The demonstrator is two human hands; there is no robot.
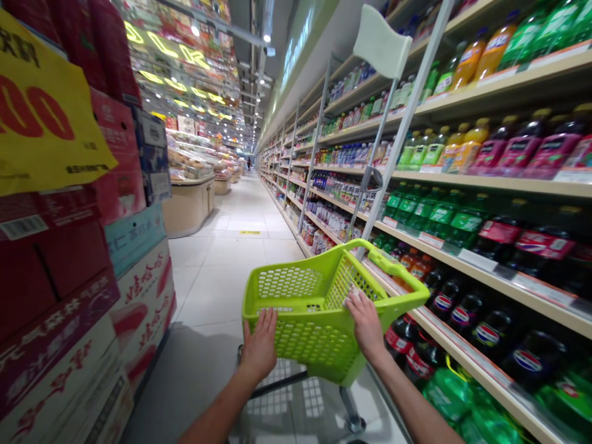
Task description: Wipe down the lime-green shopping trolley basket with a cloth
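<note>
A bright green plastic shopping cart stands sideways in front of me, its handle to the right. My left hand lies against the near side close to the left end, fingers stretched out over the top rim. Farther right on the same rim is my right hand, with a crumpled whitish cloth or tissue pinched under its fingertips. The cart's basket shows its perforated floor and walls. My thumbs are partly hidden.
Shelves of bottled drinks run along the right, close to the cart handle. Stacked drink cartons with a yellow price sign rise at the left. A tiled aisle stretches ahead past display counters. A distant person stands far down it.
</note>
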